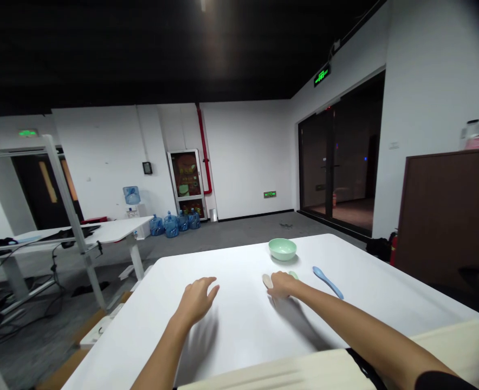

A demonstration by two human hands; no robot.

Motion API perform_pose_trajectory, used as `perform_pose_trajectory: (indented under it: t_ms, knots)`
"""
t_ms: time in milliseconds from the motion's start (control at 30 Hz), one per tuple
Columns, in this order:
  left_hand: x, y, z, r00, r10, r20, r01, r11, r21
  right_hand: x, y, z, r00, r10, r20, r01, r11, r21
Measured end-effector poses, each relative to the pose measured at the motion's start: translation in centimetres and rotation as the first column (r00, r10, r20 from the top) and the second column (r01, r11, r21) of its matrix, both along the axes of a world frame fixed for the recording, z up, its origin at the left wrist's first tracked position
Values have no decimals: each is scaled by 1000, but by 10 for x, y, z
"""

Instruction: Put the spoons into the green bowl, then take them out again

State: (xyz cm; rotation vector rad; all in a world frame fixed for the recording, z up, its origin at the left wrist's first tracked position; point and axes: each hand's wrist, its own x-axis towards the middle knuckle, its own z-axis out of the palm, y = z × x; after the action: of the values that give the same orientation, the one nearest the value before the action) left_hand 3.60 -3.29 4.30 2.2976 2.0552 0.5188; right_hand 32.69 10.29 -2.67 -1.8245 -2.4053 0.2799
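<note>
A pale beige spoon-like piece (pixel 267 280) lies on the white bench (pixel 231 346) toward its far edge, touching the fingers of the right hand (pixel 282 285); that grip is curved palm-down over the piece, though whether it is closed on it I cannot tell; a small green piece (pixel 293 274) shows just beyond the knuckles; a blue plastic spoon (pixel 327 281) lies slanted just to the right; a mint-green bowl (pixel 282 249) sits upright near the far edge; the left hand (pixel 196 301) rests palm-down mid-bench, its grip wide and empty; beyond the bench stand a white desk (pixel 101 230) and 4 blue water jugs (pixel 171 225) by the wall.
</note>
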Motion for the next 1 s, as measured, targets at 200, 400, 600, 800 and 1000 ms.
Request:
perform_pose_trajectory:
  t_ms: [200, 400, 600, 800, 1000]
  knots:
    - [-1, 1, -1, 1000, -1, 5, 1, 1000, 1, -2, -1, -9, 1000, -7, 7, 8, 992, -123]
    - [1, 0, 2, 1000, 2, 9, -2, 1000, -11, -2, -5, 14, 999, -24, -37, 19, 989, -144]
    - [1, 1, 5, 1000, 11, 9, -11, 1000, -23, 16, 28, 48, 998, -37, -58, 33, 997, -65]
    - [1, 3, 6, 1000, 2, 20, -2, 1000, -23, 43, 77, 62, 959, -276, -60, 282, 950, 131]
    - [1, 6, 6, 999, 3, 40, -2, 1000, -22, 61, 109, 46, 916, -391, -95, 400, 909, 114]
